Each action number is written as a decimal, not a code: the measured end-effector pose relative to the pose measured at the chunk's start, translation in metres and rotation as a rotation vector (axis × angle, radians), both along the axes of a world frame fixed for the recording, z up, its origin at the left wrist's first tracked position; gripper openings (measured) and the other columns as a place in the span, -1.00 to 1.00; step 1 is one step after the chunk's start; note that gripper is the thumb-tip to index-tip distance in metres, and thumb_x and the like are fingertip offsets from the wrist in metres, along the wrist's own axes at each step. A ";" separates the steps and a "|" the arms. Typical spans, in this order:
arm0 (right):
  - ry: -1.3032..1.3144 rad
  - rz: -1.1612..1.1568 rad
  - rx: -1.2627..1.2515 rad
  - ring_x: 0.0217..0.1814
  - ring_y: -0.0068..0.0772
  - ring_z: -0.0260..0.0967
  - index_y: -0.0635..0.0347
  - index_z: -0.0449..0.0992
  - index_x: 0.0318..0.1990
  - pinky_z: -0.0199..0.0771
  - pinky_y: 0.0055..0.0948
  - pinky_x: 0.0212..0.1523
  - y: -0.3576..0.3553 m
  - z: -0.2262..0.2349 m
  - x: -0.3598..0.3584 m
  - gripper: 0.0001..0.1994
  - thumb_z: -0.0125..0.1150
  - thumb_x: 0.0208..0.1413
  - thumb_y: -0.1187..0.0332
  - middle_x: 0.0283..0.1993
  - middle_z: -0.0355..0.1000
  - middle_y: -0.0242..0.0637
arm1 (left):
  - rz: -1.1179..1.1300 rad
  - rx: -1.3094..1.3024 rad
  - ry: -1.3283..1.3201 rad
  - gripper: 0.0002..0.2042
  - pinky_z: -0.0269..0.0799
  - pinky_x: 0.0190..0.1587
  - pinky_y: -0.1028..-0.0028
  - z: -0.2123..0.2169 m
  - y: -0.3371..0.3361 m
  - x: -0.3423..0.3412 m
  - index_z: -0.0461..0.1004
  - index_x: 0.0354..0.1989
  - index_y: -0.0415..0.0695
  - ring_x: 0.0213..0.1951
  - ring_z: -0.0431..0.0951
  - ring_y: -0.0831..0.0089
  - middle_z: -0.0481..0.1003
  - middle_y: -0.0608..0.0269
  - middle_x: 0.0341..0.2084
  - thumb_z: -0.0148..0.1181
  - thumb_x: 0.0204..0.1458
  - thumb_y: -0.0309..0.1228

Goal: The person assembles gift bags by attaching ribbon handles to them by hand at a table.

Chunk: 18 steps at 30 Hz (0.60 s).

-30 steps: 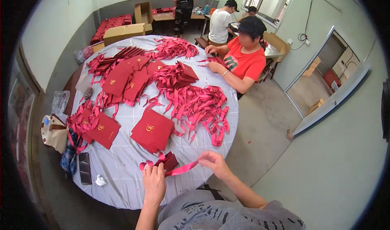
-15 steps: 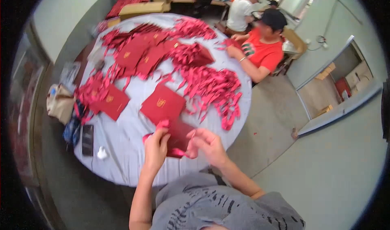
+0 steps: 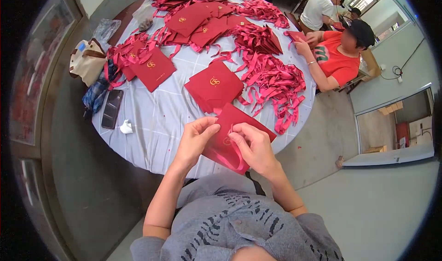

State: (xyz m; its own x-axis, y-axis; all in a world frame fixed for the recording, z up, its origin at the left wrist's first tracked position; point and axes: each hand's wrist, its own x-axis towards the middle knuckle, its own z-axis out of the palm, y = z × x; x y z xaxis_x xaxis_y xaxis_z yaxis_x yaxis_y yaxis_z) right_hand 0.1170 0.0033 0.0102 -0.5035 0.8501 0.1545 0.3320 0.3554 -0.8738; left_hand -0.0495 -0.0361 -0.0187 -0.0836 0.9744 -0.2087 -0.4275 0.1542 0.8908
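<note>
Between my hands, at the table's near edge, is a flat red paper bag (image 3: 223, 141) with a gold emblem. My left hand (image 3: 195, 139) is closed in a pinch at the bag's left edge. Thumb and forefinger of my right hand (image 3: 255, 148) pinch a pink ribbon (image 3: 235, 156), which loops down over the bag's face. What my left fingertips hold, perhaps the bag's edge or a ribbon end, is too small to make out. Just beyond lies a small stack of red bags (image 3: 214, 83). A heap of loose pink ribbons (image 3: 276, 86) lies to its right.
The round table (image 3: 152, 118) has a pale cloth. Farther back lie piles of red bags (image 3: 189, 19), some with ribbons. At left are a phone (image 3: 112, 109), crumpled tissue (image 3: 125, 127), cream bag (image 3: 87, 60) and folded umbrella (image 3: 99, 88). A co-worker (image 3: 338, 56) in red sits at right.
My view has shifted, so the table appears higher and farther right. The bag has turned and its emblem shows. My right hand, blurred before, now pinches the ribbon over the bag's face.
</note>
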 end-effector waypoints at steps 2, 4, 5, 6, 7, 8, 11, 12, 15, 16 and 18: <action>-0.043 0.026 0.045 -0.38 -0.17 0.45 0.34 0.41 -0.28 0.42 -0.35 -0.36 0.000 0.006 0.000 -0.85 0.13 0.04 0.43 -0.40 0.42 -0.09 | 0.005 -0.007 -0.023 -0.84 0.40 -0.33 0.65 0.001 -0.003 0.001 0.47 -0.23 -0.29 -0.42 0.47 0.68 0.52 0.32 -0.43 0.07 0.07 -0.48; -0.118 0.054 0.097 -0.37 -0.15 0.45 0.34 0.41 -0.29 0.41 -0.33 -0.36 0.001 0.009 -0.001 -0.86 0.12 0.03 0.43 -0.39 0.43 -0.09 | 0.017 -0.014 -0.037 -0.85 0.38 -0.34 0.66 0.000 -0.002 0.002 0.47 -0.22 -0.29 -0.41 0.45 0.69 0.51 0.33 -0.42 0.07 0.07 -0.51; -0.134 0.036 0.068 -0.37 -0.14 0.44 0.32 0.41 -0.30 0.41 -0.31 -0.38 0.000 0.011 -0.002 -0.86 0.12 0.03 0.43 -0.39 0.43 -0.09 | 0.031 -0.018 -0.030 -0.84 0.38 -0.33 0.65 0.001 -0.002 0.003 0.47 -0.22 -0.30 -0.40 0.46 0.68 0.52 0.33 -0.41 0.07 0.07 -0.51; -0.135 0.039 0.071 -0.37 -0.14 0.44 0.32 0.41 -0.30 0.41 -0.31 -0.38 0.000 0.012 -0.003 -0.86 0.12 0.03 0.43 -0.39 0.43 -0.09 | 0.040 -0.019 -0.006 -0.84 0.38 -0.32 0.65 0.003 -0.004 0.005 0.47 -0.22 -0.31 -0.39 0.45 0.68 0.51 0.34 -0.42 0.07 0.06 -0.51; -0.172 0.016 0.057 -0.39 -0.14 0.44 0.30 0.41 -0.30 0.40 -0.31 -0.40 -0.001 0.013 -0.004 -0.87 0.12 0.02 0.43 -0.40 0.43 -0.10 | 0.044 -0.017 -0.007 -0.84 0.38 -0.32 0.65 0.003 -0.003 0.005 0.47 -0.22 -0.31 -0.39 0.45 0.68 0.51 0.34 -0.42 0.07 0.06 -0.51; -0.209 -0.007 0.043 -0.40 -0.14 0.44 0.28 0.41 -0.31 0.40 -0.30 -0.41 0.000 0.013 -0.005 -0.88 0.12 0.02 0.43 -0.40 0.42 -0.10 | 0.040 -0.016 0.032 -0.84 0.37 -0.32 0.64 0.004 -0.002 0.006 0.47 -0.22 -0.31 -0.39 0.44 0.68 0.51 0.34 -0.42 0.07 0.06 -0.51; -0.242 -0.042 0.105 -0.57 -0.55 0.37 0.34 0.43 -0.29 0.33 -0.55 -0.55 0.001 0.008 -0.008 -0.87 0.13 0.02 0.47 -0.50 0.42 -0.21 | 0.051 0.014 0.118 -0.84 0.37 -0.31 0.64 -0.001 -0.002 0.008 0.47 -0.23 -0.32 -0.38 0.43 0.69 0.50 0.36 -0.43 0.07 0.06 -0.51; -0.243 -0.040 0.105 -0.57 -0.55 0.37 0.34 0.43 -0.29 0.33 -0.55 -0.55 0.001 0.008 -0.010 -0.87 0.13 0.02 0.47 -0.50 0.42 -0.21 | 0.065 0.042 0.167 -0.83 0.36 -0.31 0.63 -0.004 -0.001 0.008 0.47 -0.22 -0.32 -0.37 0.42 0.69 0.49 0.37 -0.43 0.07 0.06 -0.50; -0.241 -0.050 0.135 -0.44 -0.05 0.40 0.24 0.39 -0.35 0.36 -0.21 -0.46 0.002 0.007 -0.014 -0.89 0.09 0.02 0.40 -0.42 0.42 -0.11 | 0.073 0.067 0.249 -0.83 0.37 -0.30 0.61 -0.007 -0.001 0.007 0.46 -0.22 -0.33 -0.37 0.43 0.67 0.50 0.35 -0.44 0.08 0.05 -0.50; -0.265 -0.046 0.143 -0.43 -0.03 0.40 0.24 0.39 -0.35 0.36 -0.20 -0.45 0.003 0.006 -0.015 -0.89 0.07 0.03 0.39 -0.42 0.42 -0.11 | 0.073 0.066 0.248 -0.83 0.37 -0.30 0.61 -0.008 0.000 0.008 0.46 -0.22 -0.33 -0.37 0.43 0.67 0.50 0.35 -0.44 0.08 0.05 -0.50; -0.291 -0.042 0.148 -0.42 -0.01 0.39 0.23 0.39 -0.35 0.36 -0.18 -0.45 0.004 0.004 -0.016 -0.89 0.05 0.03 0.38 -0.41 0.43 -0.11 | 0.114 0.088 0.411 -0.83 0.39 -0.28 0.57 -0.012 0.000 0.008 0.47 -0.22 -0.33 -0.35 0.49 0.57 0.53 0.23 -0.42 0.09 0.02 -0.52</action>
State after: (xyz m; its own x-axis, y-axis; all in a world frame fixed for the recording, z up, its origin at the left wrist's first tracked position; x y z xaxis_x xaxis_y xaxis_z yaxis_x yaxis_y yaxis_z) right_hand 0.1012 0.0070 0.0141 -0.5100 0.8499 0.1329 0.5769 0.4525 -0.6800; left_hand -0.0410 -0.0365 -0.0305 -0.2504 0.9667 -0.0521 -0.0442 0.0423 0.9981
